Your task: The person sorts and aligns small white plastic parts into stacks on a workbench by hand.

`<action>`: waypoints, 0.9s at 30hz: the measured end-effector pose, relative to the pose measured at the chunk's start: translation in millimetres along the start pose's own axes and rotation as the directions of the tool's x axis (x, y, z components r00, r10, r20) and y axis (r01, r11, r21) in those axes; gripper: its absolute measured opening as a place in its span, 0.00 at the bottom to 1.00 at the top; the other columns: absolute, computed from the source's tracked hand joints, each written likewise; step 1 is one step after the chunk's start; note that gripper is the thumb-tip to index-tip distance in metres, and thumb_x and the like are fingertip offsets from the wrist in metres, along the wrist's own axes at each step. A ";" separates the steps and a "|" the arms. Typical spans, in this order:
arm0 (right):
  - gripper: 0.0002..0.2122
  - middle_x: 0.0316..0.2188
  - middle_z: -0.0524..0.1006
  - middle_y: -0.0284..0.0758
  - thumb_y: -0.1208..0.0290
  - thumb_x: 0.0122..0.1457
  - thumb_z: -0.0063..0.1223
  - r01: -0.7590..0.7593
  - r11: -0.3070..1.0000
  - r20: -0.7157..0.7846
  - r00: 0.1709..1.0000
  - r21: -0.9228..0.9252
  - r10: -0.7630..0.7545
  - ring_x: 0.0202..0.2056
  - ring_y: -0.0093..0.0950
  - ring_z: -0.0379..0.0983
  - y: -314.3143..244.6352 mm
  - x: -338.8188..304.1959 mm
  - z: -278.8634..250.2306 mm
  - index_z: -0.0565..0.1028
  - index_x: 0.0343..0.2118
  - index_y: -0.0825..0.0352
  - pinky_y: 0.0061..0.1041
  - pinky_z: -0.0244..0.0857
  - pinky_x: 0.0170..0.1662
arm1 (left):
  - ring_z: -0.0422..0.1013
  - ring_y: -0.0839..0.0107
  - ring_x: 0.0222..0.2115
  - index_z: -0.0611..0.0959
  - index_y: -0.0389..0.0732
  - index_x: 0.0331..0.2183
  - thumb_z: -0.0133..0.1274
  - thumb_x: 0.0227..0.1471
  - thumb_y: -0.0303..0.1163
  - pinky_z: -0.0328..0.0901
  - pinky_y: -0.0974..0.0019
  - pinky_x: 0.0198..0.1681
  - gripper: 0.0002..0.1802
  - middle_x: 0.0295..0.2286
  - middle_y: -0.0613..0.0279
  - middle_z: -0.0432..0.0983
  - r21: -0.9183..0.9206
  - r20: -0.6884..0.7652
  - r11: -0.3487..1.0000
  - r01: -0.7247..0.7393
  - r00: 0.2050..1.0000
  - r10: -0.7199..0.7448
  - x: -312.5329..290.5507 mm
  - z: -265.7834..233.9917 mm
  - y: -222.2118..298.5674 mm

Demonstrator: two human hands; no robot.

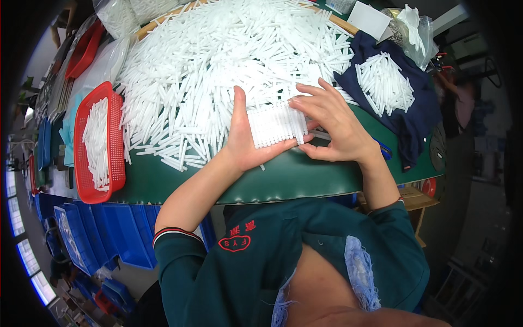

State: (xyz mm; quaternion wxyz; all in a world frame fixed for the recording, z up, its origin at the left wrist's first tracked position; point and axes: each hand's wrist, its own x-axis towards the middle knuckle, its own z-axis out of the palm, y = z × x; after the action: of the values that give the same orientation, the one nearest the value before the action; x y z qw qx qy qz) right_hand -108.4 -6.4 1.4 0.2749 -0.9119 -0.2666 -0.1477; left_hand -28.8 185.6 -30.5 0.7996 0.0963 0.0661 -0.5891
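A tidy row of slim white plastic sticks (277, 125), laid side by side, rests across the palm and fingers of my left hand (239, 140), whose thumb stands up at the row's left edge. At the right edge, my right hand (339, 124) curves over with thumb and fingertips at the two ends of a white stick, gripping it against the row. Its other fingers are raised and slightly spread. Beyond both hands a big heap of loose white sticks (218, 60) spreads over the green tabletop (229, 185).
To the left stands a red perforated basket (115, 163) holding more white sticks. A dark blue cloth (409, 139) at the right carries a smaller pile (385, 84). Filled plastic bags (117, 16) lie at the far left. Blue crates (128, 231) are below the table's near edge.
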 end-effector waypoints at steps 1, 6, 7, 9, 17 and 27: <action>0.33 0.49 0.72 0.38 0.71 0.39 0.63 0.000 1.000 -0.001 1.000 0.001 0.000 0.57 0.41 0.62 -0.4 -0.3 -0.2 0.66 0.54 0.65 0.50 0.46 0.61 | 0.52 0.42 0.58 0.55 0.41 0.61 0.27 0.43 0.79 0.47 0.42 0.60 0.58 0.57 0.45 0.54 0.001 -0.025 1.000 -0.007 1.000 0.007 -0.1 1.0 -0.7; 0.34 0.48 0.72 0.38 0.70 0.38 0.63 -0.002 1.000 -0.005 1.000 -0.029 0.002 0.57 0.41 0.62 -1.5 -1.1 -0.3 0.66 0.54 0.65 0.50 0.46 0.62 | 0.54 0.43 0.57 0.57 0.43 0.60 0.27 0.44 0.78 0.47 0.43 0.60 0.56 0.58 0.49 0.55 0.018 -0.047 1.000 -0.018 0.999 0.019 -0.5 4.2 -2.8; 0.34 0.48 0.72 0.38 0.70 0.38 0.63 -0.001 1.000 -0.005 1.000 -0.027 0.000 0.57 0.41 0.62 -1.4 -0.8 -0.4 0.66 0.54 0.65 0.50 0.46 0.62 | 0.54 0.43 0.57 0.57 0.43 0.60 0.27 0.44 0.78 0.47 0.43 0.60 0.56 0.58 0.49 0.55 0.020 -0.050 1.000 -0.019 0.999 0.020 -0.7 4.6 -2.8; 0.34 0.48 0.73 0.38 0.70 0.38 0.63 0.006 0.999 0.008 1.000 -0.043 -0.006 0.57 0.41 0.62 -1.4 -0.3 -0.8 0.67 0.53 0.65 0.50 0.46 0.61 | 0.54 0.43 0.57 0.57 0.43 0.60 0.27 0.44 0.78 0.47 0.43 0.60 0.56 0.57 0.50 0.55 0.022 -0.055 1.000 -0.023 0.998 0.024 -0.8 3.3 -2.6; 0.34 0.46 0.73 0.38 0.70 0.41 0.64 -0.093 0.988 -0.245 0.968 -0.123 0.060 0.53 0.38 0.66 14.9 -4.2 -17.0 0.64 0.55 0.67 0.44 0.50 0.60 | 0.49 0.47 0.60 0.52 0.37 0.61 0.28 0.42 0.79 0.44 0.43 0.62 0.61 0.59 0.44 0.51 -0.003 0.083 1.000 0.000 0.997 0.001 2.1 -3.5 0.6; 0.32 0.54 0.65 0.49 0.56 0.52 0.57 -0.832 0.394 -0.676 0.550 -0.392 0.489 0.57 0.45 0.58 110.9 -70.5 -59.6 0.61 0.58 0.67 0.39 0.49 0.60 | 0.43 0.47 0.62 0.49 0.37 0.62 0.27 0.37 0.83 0.40 0.46 0.63 0.66 0.61 0.44 0.43 -0.027 0.155 0.998 0.048 0.987 -0.043 -1.9 7.5 3.0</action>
State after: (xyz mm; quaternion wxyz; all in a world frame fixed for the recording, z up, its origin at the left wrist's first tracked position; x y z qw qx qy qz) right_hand -110.2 -147.9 -26.8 0.0107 -0.9062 0.2805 -0.3161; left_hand -26.5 186.4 -22.5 0.7900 0.0364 0.0152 -0.6118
